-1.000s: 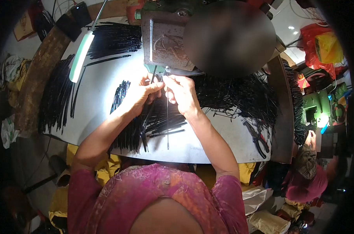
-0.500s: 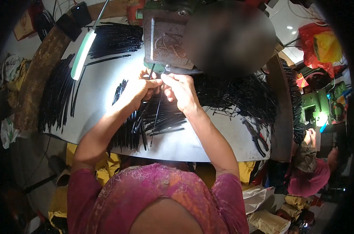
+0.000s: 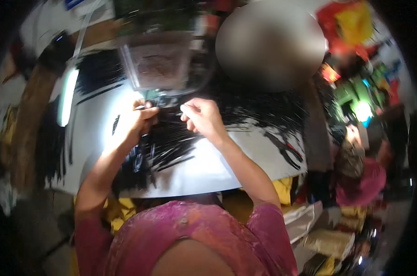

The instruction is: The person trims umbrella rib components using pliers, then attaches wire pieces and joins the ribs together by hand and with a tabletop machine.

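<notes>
My left hand [image 3: 141, 120] is closed with thumb and fingers pinched together, just under the front edge of the machine. Dark thin rods run down from its fingers, blurred by motion. My right hand [image 3: 203, 116] is curled in a pinch to the right of it; a small pale glint shows at the fingertips, too small to name. Between and below both hands lies a pile of thin black rods [image 3: 171, 145] on the white tabletop [image 3: 204, 177]. The machine's rusty metal plate [image 3: 161, 60] stands right beyond my hands.
More black rods [image 3: 95, 69] lie at the back left, with a tangled heap [image 3: 259, 108] on the right. Pliers [image 3: 285, 149] rest near the right edge. A lit tube lamp [image 3: 69, 97] hangs at left. Another person [image 3: 360, 179] works at a green machine [image 3: 351, 99].
My hands have moved apart, with a gap now between them. The whole view has shifted and blurred, so the table and machine appear further left.
</notes>
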The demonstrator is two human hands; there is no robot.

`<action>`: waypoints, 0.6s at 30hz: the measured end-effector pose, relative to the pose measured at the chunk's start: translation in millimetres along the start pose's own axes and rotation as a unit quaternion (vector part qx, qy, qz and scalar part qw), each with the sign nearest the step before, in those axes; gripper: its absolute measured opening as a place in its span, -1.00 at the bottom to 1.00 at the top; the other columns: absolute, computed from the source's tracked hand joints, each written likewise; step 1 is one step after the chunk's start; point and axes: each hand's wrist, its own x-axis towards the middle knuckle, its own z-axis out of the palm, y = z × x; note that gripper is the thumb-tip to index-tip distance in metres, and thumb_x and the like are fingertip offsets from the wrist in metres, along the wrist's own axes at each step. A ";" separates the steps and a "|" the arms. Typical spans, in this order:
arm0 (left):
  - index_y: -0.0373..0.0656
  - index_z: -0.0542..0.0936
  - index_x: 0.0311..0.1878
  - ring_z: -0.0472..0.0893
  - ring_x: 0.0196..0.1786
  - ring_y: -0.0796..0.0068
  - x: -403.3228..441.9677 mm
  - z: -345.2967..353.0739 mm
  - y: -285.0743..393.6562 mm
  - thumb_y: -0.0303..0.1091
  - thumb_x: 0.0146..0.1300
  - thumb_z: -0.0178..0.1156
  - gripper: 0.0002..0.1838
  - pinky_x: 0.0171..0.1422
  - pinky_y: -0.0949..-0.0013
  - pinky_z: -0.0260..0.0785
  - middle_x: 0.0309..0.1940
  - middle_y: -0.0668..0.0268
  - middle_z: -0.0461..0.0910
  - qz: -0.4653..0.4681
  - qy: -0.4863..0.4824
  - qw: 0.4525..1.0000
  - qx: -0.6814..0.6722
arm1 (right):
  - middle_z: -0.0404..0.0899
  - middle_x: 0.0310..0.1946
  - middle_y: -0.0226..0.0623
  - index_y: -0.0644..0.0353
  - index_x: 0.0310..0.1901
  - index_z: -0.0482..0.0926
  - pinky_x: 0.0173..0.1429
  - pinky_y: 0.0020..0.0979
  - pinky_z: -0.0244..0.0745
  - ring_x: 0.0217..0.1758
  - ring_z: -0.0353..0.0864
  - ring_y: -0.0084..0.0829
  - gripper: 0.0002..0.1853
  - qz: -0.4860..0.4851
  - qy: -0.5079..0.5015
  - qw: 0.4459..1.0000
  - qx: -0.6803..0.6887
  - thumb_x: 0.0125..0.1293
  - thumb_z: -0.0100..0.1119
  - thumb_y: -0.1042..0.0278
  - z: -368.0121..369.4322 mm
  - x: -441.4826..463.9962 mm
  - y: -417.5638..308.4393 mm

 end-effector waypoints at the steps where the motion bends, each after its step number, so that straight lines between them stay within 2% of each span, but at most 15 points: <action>1: -0.09 0.35 -0.44 0.18 -0.82 0.67 1.7 0.7 4.9 -0.44 0.00 0.15 -0.86 -0.75 0.60 -0.06 -0.72 0.34 0.38 -0.040 -0.014 0.999 -0.001 | 0.49 -0.63 -0.36 0.32 -0.41 0.49 -0.64 -0.63 0.27 -0.69 0.41 -0.65 -0.83 -0.052 0.056 0.996 -0.043 0.16 0.06 0.36 -11.5 -1.7 6.6; 2: -0.08 0.34 -0.46 0.15 -0.84 0.66 3.0 -1.0 3.7 -0.45 0.00 0.14 -0.86 -0.77 0.58 -0.08 -0.74 0.35 0.36 0.005 -0.019 0.999 0.033 | 0.48 -0.66 -0.34 0.32 -0.42 0.48 -0.57 -0.57 0.30 -0.65 0.43 -0.64 -0.86 -0.080 0.162 0.973 -0.142 0.16 0.06 0.40 -22.8 -4.6 6.3; 3: -0.08 0.33 -0.48 0.14 -0.84 0.67 3.1 -2.8 2.3 -0.43 -0.02 0.16 -0.84 -0.77 0.57 -0.08 -0.75 0.38 0.33 0.047 -0.046 0.998 0.016 | 0.51 -0.60 -0.26 0.30 -0.40 0.49 -0.44 -0.44 0.37 -0.57 0.49 -0.46 -0.88 -0.145 0.262 0.925 -0.232 0.14 0.05 0.41 -37.6 -6.5 5.5; 4: -0.07 0.33 -0.49 0.14 -0.84 0.68 3.9 -2.2 3.5 -0.39 -0.01 0.15 -0.84 -0.76 0.57 -0.06 -0.75 0.40 0.33 0.030 -0.051 0.998 0.026 | 0.51 -0.56 -0.22 0.28 -0.39 0.49 -0.37 -0.37 0.37 -0.51 0.50 -0.35 -0.88 -0.203 0.349 0.859 -0.315 0.13 0.05 0.41 -56.2 -4.6 8.7; 5: -0.09 0.36 -0.56 0.20 -0.79 0.67 -1.6 3.6 8.7 -0.50 -0.02 0.13 -0.85 -0.70 0.57 -0.01 -0.76 0.40 0.34 0.081 -0.038 0.996 -0.004 | 0.51 -0.51 -0.18 0.27 -0.37 0.49 -0.31 -0.31 0.38 -0.45 0.50 -0.24 -0.89 -0.254 0.424 0.777 -0.390 0.12 0.04 0.41 -73.5 -2.0 7.9; 6: -0.09 0.36 -0.56 0.19 -0.80 0.67 -2.5 4.2 9.6 -0.49 -0.01 0.12 -0.86 -0.69 0.57 0.00 -0.78 0.41 0.32 0.066 -0.043 0.997 -0.001 | 0.50 -0.44 -0.14 0.24 -0.33 0.49 -0.24 -0.22 0.35 -0.34 0.46 -0.10 -0.87 -0.214 0.447 0.785 -0.372 0.10 0.03 0.41 -88.2 -3.7 3.7; 9: -0.10 0.36 -0.56 0.16 -0.83 0.67 6.6 -6.2 -0.9 -0.44 0.03 0.10 -0.86 -0.70 0.57 0.00 -0.83 0.44 0.27 0.070 -0.074 0.995 0.005 | 0.47 -0.45 -0.12 0.25 -0.34 0.45 -0.24 -0.23 0.32 -0.32 0.43 -0.10 -0.87 -0.239 0.492 0.716 -0.435 0.08 0.05 0.41 -136.4 13.6 15.4; 11: -0.10 0.36 -0.56 0.15 -0.84 0.67 8.8 -10.2 -5.9 -0.41 0.05 0.09 -0.86 -0.72 0.57 -0.02 -0.85 0.46 0.24 0.089 -0.097 0.991 0.008 | 0.47 -0.45 -0.12 0.25 -0.35 0.44 -0.23 -0.20 0.31 -0.32 0.43 -0.10 -0.86 -0.230 0.483 0.711 -0.457 0.08 0.06 0.37 -157.2 29.7 22.1; 13: -0.10 0.35 -0.58 0.13 -0.86 0.67 8.8 -9.2 -4.5 -0.35 0.07 0.07 -0.83 -0.76 0.58 -0.08 -0.88 0.48 0.18 0.040 -0.067 0.997 0.006 | 0.47 -0.44 -0.11 0.24 -0.35 0.43 -0.23 -0.18 0.30 -0.32 0.43 -0.09 -0.84 -0.222 0.477 0.704 -0.478 0.08 0.07 0.34 -170.7 44.0 23.9; 15: -0.09 0.35 -0.58 0.13 -0.87 0.67 6.6 -10.3 -5.3 -0.35 0.07 0.09 -0.83 -0.79 0.59 -0.09 -0.88 0.48 0.17 0.033 -0.064 0.997 0.000 | 0.49 -0.36 -0.10 0.20 -0.26 0.45 -0.14 -0.13 0.29 -0.23 0.45 -0.09 -0.73 -0.156 0.389 0.705 -0.571 0.10 0.07 0.18 -177.4 54.8 31.1; 17: -0.08 0.37 -0.56 0.15 -0.86 0.67 18.9 -21.9 -17.7 -0.34 0.07 0.10 -0.84 -0.79 0.60 -0.01 -0.87 0.47 0.19 0.045 -0.073 0.996 -0.008 | 0.50 -0.24 -0.09 0.14 -0.14 0.45 0.00 -0.09 0.24 -0.09 0.44 -0.12 -0.58 -0.068 0.350 0.751 -0.556 0.09 0.02 -0.02 -183.4 65.1 41.4; 18: -0.09 0.38 -0.54 0.18 -0.85 0.67 10.0 -16.5 -5.9 -0.32 0.06 0.11 -0.85 -0.79 0.62 0.03 -0.85 0.46 0.21 0.017 -0.094 0.995 -0.001 | 0.49 -0.16 -0.09 0.09 -0.05 0.42 0.10 -0.11 0.18 0.03 0.38 -0.16 -0.49 -0.018 0.300 0.788 -0.537 0.08 0.00 -0.11 -184.9 64.6 35.9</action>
